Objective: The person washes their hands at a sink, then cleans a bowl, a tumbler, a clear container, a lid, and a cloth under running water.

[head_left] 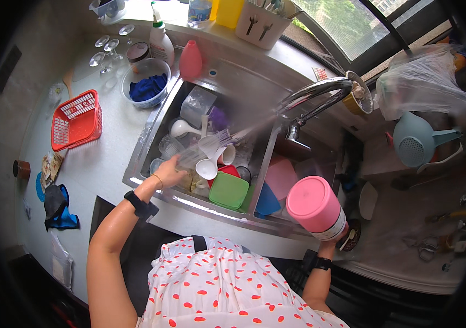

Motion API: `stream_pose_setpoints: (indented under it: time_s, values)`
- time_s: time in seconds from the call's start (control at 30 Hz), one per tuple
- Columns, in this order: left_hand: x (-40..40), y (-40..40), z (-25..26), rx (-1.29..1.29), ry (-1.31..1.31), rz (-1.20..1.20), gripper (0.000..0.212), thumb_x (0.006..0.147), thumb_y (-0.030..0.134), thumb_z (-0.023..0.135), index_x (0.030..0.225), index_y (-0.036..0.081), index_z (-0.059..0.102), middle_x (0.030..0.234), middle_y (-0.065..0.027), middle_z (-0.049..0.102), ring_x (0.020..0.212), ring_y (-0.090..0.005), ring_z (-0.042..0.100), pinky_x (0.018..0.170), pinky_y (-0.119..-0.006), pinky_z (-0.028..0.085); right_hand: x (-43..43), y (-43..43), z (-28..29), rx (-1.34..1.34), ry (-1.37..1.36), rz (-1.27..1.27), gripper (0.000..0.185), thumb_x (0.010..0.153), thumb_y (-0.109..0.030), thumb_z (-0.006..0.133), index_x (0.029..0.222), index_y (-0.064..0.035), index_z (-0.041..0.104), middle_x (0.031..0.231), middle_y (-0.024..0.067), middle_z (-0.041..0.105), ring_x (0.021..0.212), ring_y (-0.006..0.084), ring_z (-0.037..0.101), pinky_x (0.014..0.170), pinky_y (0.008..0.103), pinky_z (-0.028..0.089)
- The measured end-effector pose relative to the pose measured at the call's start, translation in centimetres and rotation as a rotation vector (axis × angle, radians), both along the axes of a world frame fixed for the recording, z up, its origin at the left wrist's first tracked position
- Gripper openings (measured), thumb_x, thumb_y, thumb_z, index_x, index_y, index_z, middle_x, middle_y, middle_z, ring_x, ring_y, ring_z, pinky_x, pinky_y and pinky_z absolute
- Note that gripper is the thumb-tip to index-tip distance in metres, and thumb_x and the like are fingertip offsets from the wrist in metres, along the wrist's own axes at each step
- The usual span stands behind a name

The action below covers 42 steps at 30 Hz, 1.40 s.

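My left hand (168, 172) reaches over the left basin of the steel sink (138, 174) and appears to grip a clear ribbed plastic item (194, 152), partly blurred. White ladles (206, 168) and a green plastic container (228, 190) lie close to it. From the tap (319, 91), a spray runs towards the clear item's far end. My right hand (341, 234), mostly hidden, is closed around a pink plastic jar (314, 203) with a pink end facing me and a pale patterned band. The jar is held above the front right of the right basin.
Left counter: red basket (78, 121), clear bowl (124, 88) with blue cloth, stemmed glasses (104, 51). A pink bottle (191, 59) and spray bottle (161, 43) stand behind the sink. To the right are a blue-grey colander (413, 139) and scissors (427, 248).
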<state>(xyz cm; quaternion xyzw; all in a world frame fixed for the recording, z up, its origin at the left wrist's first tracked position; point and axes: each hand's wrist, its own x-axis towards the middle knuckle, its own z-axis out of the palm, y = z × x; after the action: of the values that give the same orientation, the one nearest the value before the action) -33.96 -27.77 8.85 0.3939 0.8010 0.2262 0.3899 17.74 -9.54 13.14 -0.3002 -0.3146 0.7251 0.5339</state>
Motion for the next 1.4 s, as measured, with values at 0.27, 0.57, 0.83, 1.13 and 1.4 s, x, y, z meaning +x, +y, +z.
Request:
stream_pose_setpoints:
  time_s: [0.27, 0.57, 0.83, 1.13, 1.4]
  values:
    - [1.3, 0.1, 0.3, 0.015, 0.064, -0.145, 0.052, 0.075, 0.028, 0.058, 0.115, -0.003, 0.046, 0.104, -0.0223, 0.055, 0.099, -0.0361, 0.052, 0.086, -0.039, 0.041, 1.5, 1.7, -1.3, -0.090, 0.075, 0.067, 0.033, 0.071, -0.026, 0.058, 0.095, -0.0032, 0.053, 0.084, 0.0041, 0.054, 0.085, 0.0194, 0.054, 0.085, 0.0328, 0.042]
    - [8.6, 3.0, 7.7, 0.219, -1.046, -0.105, 0.099, 0.069, 0.040, 0.071, 0.136, 0.005, 0.008, 0.133, -0.0171, 0.032, 0.123, -0.0257, 0.032, 0.099, -0.035, 0.031, -10.5, -2.5, 0.6, -0.205, 0.098, 0.236, 0.065, 0.069, -0.039, 0.054, 0.117, 0.0035, 0.046, 0.117, 0.0178, 0.051, 0.106, 0.0294, 0.051, 0.093, 0.0380, 0.039]
    - [8.9, 1.1, 10.2, 0.519, -0.990, -0.131, 0.069, 0.076, 0.016, 0.065, 0.132, 0.007, 0.025, 0.123, -0.0062, 0.040, 0.113, -0.0139, 0.038, 0.096, -0.028, 0.032, -18.4, -3.9, -0.5, -0.305, -0.258, 0.362, 0.038, 0.082, -0.027, 0.042, 0.108, -0.0020, 0.050, 0.105, 0.0111, 0.057, 0.099, 0.0233, 0.054, 0.089, 0.0355, 0.041]
    - [8.4, 0.1, 9.4, 0.438, -1.284, 0.078, 0.060, 0.077, 0.007, 0.061, 0.128, 0.007, 0.029, 0.120, -0.0058, 0.043, 0.112, -0.0135, 0.041, 0.093, -0.029, 0.037, -20.7, -5.7, -1.7, -0.288, -0.316, 0.314, 0.041, 0.085, -0.031, 0.034, 0.112, -0.0028, 0.048, 0.107, 0.0093, 0.056, 0.099, 0.0216, 0.054, 0.087, 0.0334, 0.042]
    - [7.6, 0.0, 9.5, 0.393, -1.457, 0.145, 0.059, 0.074, 0.000, 0.062, 0.125, 0.006, 0.032, 0.120, -0.0064, 0.044, 0.110, -0.0153, 0.044, 0.092, -0.031, 0.040, -21.0, -5.4, -2.5, -0.308, -0.356, 0.215, 0.037, 0.085, -0.027, 0.038, 0.109, -0.0003, 0.049, 0.102, 0.0108, 0.058, 0.094, 0.0228, 0.056, 0.084, 0.0340, 0.044]
